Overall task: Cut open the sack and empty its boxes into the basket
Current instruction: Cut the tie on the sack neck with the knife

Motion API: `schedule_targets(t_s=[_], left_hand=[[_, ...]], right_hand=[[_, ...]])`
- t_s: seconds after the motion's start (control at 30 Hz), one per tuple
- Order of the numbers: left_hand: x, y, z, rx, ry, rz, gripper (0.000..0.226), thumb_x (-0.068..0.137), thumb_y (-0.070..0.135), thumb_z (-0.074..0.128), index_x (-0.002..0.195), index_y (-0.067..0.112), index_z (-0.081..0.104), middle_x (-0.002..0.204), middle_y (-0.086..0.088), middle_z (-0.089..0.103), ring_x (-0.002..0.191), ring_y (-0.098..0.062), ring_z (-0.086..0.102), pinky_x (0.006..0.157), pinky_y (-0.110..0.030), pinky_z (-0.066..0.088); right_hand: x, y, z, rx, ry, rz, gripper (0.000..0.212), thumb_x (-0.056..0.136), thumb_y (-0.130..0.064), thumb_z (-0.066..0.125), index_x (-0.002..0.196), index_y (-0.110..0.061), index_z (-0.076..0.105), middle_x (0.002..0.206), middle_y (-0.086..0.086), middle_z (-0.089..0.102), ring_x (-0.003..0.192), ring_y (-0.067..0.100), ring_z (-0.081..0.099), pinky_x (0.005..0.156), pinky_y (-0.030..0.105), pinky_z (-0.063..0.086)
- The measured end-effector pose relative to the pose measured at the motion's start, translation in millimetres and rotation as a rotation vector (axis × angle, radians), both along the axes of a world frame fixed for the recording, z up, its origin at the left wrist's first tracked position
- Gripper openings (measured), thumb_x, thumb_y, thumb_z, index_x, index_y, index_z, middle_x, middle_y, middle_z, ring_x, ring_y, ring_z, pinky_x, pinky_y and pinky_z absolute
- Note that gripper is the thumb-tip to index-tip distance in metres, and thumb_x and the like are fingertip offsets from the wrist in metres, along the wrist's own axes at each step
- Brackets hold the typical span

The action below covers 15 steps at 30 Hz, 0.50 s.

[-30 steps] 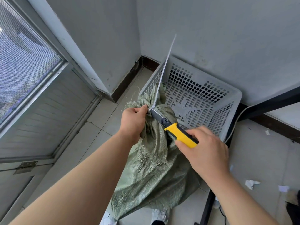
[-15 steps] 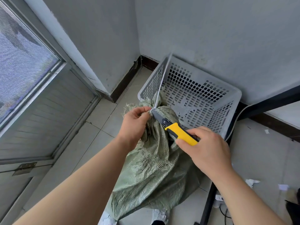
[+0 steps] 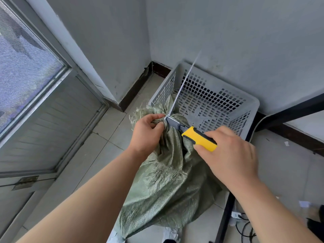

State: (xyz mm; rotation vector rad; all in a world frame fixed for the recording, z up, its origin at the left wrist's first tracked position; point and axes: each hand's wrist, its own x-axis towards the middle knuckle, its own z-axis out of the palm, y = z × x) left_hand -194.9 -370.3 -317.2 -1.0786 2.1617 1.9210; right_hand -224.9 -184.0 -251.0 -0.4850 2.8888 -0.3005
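A green woven sack [image 3: 168, 186] stands on the tiled floor, its tied neck leaning on the grey perforated plastic basket [image 3: 210, 102] in the corner. My left hand [image 3: 147, 135] pinches the bunched neck of the sack. My right hand [image 3: 228, 153] grips a yellow and black utility knife [image 3: 198, 138], whose blade touches the tie at the neck. A white zip tie tail [image 3: 184, 85] sticks up from the neck over the basket. The boxes are hidden inside the sack.
Grey walls meet in the corner behind the basket. A window and door panel [image 3: 35, 102] fill the left side. A black table frame [image 3: 226, 216] stands at the right, with paper scraps [image 3: 304, 203] and cables [image 3: 245, 228] on the floor.
The white tie tail has swung, now standing up higher over the basket. Both hands stay at the sack's neck, the knife still against the tie.
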Motion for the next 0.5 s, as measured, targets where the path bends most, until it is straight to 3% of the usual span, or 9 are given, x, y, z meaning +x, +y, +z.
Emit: schedule_targets(t_s=[0.1,0.17,0.23,0.33,0.4,0.5], left_hand=[[1.1,2.8,1.6,0.318,0.006,0.09,0.025,0.091,0.008,0.063,0.115,0.016,0.065,0.076,-0.015,0.07,0.063,-0.023,0.061,0.06,-0.035,0.055],[2.0,4.1,-2.4,0.354,-0.003,0.122,0.03,0.087,0.005,0.066,0.115,0.015,0.066,0.092,-0.026,0.071,0.077,-0.03,0.061,0.078,-0.047,0.054],[2.4,5.4,-3.5,0.273,-0.02,0.137,0.028,0.087,0.004,0.067,0.11,0.018,0.067,0.094,-0.028,0.071,0.076,-0.03,0.064,0.08,-0.048,0.056],[-0.5,7.0,-3.2,0.048,-0.054,0.096,0.021,0.087,0.009,0.069,0.101,0.024,0.065,0.076,-0.022,0.071,0.063,-0.025,0.057,0.061,-0.039,0.053],[-2.6,10.9,-2.0,-0.051,-0.067,0.104,0.023,0.087,0.01,0.069,0.109,0.019,0.065,0.079,-0.024,0.071,0.059,-0.022,0.056,0.056,-0.039,0.052],[-4.4,15.6,-2.1,-0.131,-0.098,0.149,0.028,0.087,0.008,0.066,0.115,0.013,0.065,0.068,-0.01,0.065,0.056,-0.022,0.054,0.055,-0.035,0.051]], right_hand=[[1.4,1.6,-6.9,-0.057,-0.004,-0.047,0.042,0.08,-0.055,0.065,0.11,-0.027,0.068,0.099,-0.008,0.06,0.079,0.025,0.064,0.071,0.034,0.043],[4.0,2.9,-10.3,-0.081,-0.012,-0.052,0.039,0.079,-0.053,0.067,0.106,-0.025,0.07,0.096,-0.007,0.061,0.078,0.026,0.064,0.066,0.032,0.04],[8.2,4.0,-12.3,-0.097,-0.026,-0.051,0.038,0.079,-0.053,0.067,0.104,-0.025,0.07,0.095,-0.007,0.061,0.077,0.026,0.064,0.063,0.03,0.036],[11.5,3.0,-12.4,-0.112,-0.013,-0.05,0.038,0.08,-0.05,0.067,0.105,-0.022,0.07,0.097,-0.004,0.062,0.075,0.027,0.064,0.061,0.029,0.033],[11.3,-1.7,-11.9,-0.064,-0.013,-0.032,0.036,0.083,-0.05,0.064,0.105,-0.022,0.068,0.098,-0.003,0.06,0.075,0.028,0.064,0.061,0.03,0.03],[10.7,-11.3,-10.5,0.008,0.003,0.02,0.037,0.088,-0.052,0.056,0.109,-0.023,0.064,0.104,-0.004,0.056,0.076,0.026,0.063,0.062,0.03,0.03]])
